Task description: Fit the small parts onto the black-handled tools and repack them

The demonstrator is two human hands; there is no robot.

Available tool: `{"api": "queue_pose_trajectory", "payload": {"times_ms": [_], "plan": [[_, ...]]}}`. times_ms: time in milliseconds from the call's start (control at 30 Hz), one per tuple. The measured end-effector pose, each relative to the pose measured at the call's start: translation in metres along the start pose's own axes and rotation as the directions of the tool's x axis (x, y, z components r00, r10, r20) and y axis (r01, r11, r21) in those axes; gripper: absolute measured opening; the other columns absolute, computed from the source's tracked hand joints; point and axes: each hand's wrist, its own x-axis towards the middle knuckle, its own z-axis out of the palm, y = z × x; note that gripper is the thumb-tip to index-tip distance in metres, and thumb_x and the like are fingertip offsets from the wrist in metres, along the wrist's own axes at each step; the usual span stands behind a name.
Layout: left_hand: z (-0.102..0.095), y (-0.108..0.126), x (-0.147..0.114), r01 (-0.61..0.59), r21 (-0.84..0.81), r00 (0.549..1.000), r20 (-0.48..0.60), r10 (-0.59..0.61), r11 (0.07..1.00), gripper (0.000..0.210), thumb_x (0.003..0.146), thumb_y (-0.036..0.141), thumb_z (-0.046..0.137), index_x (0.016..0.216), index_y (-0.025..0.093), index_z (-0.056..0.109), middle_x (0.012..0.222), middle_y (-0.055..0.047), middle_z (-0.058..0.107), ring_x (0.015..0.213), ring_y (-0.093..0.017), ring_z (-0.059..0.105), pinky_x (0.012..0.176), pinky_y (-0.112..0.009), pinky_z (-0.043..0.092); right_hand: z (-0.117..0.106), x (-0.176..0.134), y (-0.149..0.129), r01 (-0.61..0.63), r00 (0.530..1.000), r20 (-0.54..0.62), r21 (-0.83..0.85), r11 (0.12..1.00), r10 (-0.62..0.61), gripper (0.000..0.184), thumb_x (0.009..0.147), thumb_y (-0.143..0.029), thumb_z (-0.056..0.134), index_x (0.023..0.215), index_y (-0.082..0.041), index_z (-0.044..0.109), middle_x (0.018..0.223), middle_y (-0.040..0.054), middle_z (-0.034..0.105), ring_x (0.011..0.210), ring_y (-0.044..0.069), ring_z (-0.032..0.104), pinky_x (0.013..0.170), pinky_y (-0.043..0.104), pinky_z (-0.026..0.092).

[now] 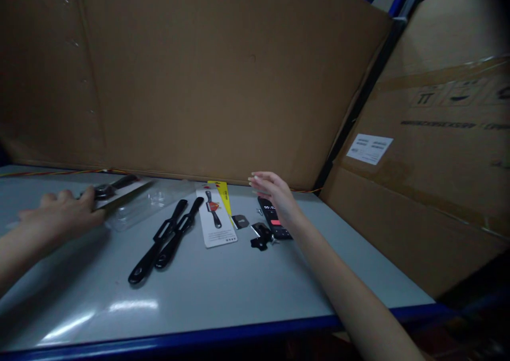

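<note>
At the left, my left hand [66, 209] is closed around the end of a blister pack [123, 191] with a card back and a dark tool inside; the hand is slightly blurred. My right hand [277, 193] is held above the phone, fingers stretched out and holding nothing. Two black spokeshave bodies [159, 244] lie side by side between the hands. Right of them is a white printed card [216, 217] picturing such a tool, partly over a yellow card [223, 193]. A flat metal blade [240, 221], black metal parts [260, 236] and small screws [274, 240] lie near the phone.
A phone [274, 220] showing a timer is partly hidden by my right hand. A clear plastic blister shell [139, 207] lies left of the spokeshaves. Cardboard [199, 84] walls the back, and a large carton [418, 164] stands right. A blue edge [199, 339] fronts the table.
</note>
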Motion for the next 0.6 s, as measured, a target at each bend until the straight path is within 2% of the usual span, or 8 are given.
{"api": "queue_pose_trajectory", "payload": {"times_ms": [133, 300, 400, 467, 500, 533, 600], "plan": [[-0.007, 0.01, -0.004, 0.036, 0.024, 0.999, 0.01, -0.036, 0.999, 0.08, 0.068, 0.071, 0.024, 0.124, 0.017, 0.04, 0.127, -0.025, 0.038, 0.116, -0.045, 0.028, 0.083, -0.058, 0.028, 0.001, -0.002, -0.002, 0.01, 1.0, 0.027, -0.047, 0.999, -0.009, 0.028, 0.072, -0.035, 0.058, 0.096, -0.021, 0.057, 0.104, 0.0051, 0.062, 0.097, 0.017, 0.056, 0.082, 0.032, 0.039], [-0.014, 0.02, -0.012, 0.016, 0.094, 1.0, -0.013, -0.015, 0.995, 0.067, 0.072, 0.064, 0.03, 0.11, 0.015, 0.051, 0.12, -0.024, 0.045, 0.112, -0.042, 0.033, 0.081, -0.054, 0.032, -0.001, 0.004, 0.007, 0.091, 0.992, 0.109, -0.197, 0.976, -0.071, 0.022, 0.072, -0.032, 0.058, 0.089, -0.018, 0.059, 0.095, 0.0056, 0.063, 0.089, 0.015, 0.058, 0.08, 0.03, 0.041], [-0.016, 0.032, -0.02, -0.08, 0.157, 0.979, -0.172, 0.107, 0.984, 0.058, 0.074, 0.055, 0.034, 0.106, 0.01, 0.052, 0.113, -0.026, 0.048, 0.107, -0.042, 0.038, 0.077, -0.05, 0.035, -0.003, 0.01, 0.023, 0.157, 0.976, 0.196, -0.358, 0.921, -0.091, 0.018, 0.07, -0.029, 0.06, 0.082, -0.016, 0.059, 0.087, 0.0045, 0.064, 0.082, 0.014, 0.058, 0.075, 0.029, 0.043], [-0.015, 0.046, -0.024, -0.232, 0.136, 0.941, -0.219, 0.257, 0.963, 0.055, 0.076, 0.053, 0.034, 0.104, 0.009, 0.053, 0.106, -0.024, 0.053, 0.099, -0.038, 0.046, 0.074, -0.043, 0.037, -0.004, 0.012, 0.034, 0.178, 0.97, 0.234, -0.486, 0.855, -0.069, 0.017, 0.069, -0.028, 0.061, 0.08, -0.016, 0.059, 0.084, 0.0038, 0.064, 0.076, 0.014, 0.058, 0.07, 0.028, 0.043], [-0.013, 0.054, -0.026, -0.321, 0.07, 0.929, -0.173, 0.329, 0.944, 0.055, 0.076, 0.054, 0.033, 0.1, 0.01, 0.055, 0.1, -0.022, 0.056, 0.092, -0.034, 0.05, 0.071, -0.039, 0.038, -0.005, 0.012, 0.038, 0.186, 0.968, 0.244, -0.55, 0.814, -0.056, 0.016, 0.068, -0.028, 0.061, 0.079, -0.016, 0.06, 0.083, 0.0035, 0.064, 0.074, 0.014, 0.058, 0.068, 0.027, 0.043], [-0.011, 0.062, -0.026, -0.408, -0.033, 0.911, -0.075, 0.405, 0.912, 0.055, 0.074, 0.058, 0.035, 0.093, 0.012, 0.058, 0.094, -0.018, 0.059, 0.085, -0.03, 0.053, 0.069, -0.036, 0.038, -0.005, 0.012, 0.041, 0.194, 0.966, 0.253, -0.606, 0.772, -0.044, 0.017, 0.068, -0.028, 0.062, 0.079, -0.016, 0.06, 0.082, 0.0035, 0.064, 0.073, 0.014, 0.057, 0.066, 0.026, 0.043], [-0.003, 0.077, -0.025, -0.464, -0.179, 0.875, 0.058, 0.48, 0.867, 0.056, 0.065, 0.066, 0.042, 0.077, 0.015, 0.061, 0.08, -0.015, 0.062, 0.074, -0.027, 0.055, 0.064, -0.033, 0.038, -0.006, 0.012, 0.046, 0.21, 0.962, 0.272, -0.686, 0.697, -0.022, 0.018, 0.067, -0.028, 0.062, 0.08, -0.016, 0.061, 0.081, 0.0038, 0.064, 0.072, 0.014, 0.057, 0.064, 0.025, 0.042]]}}
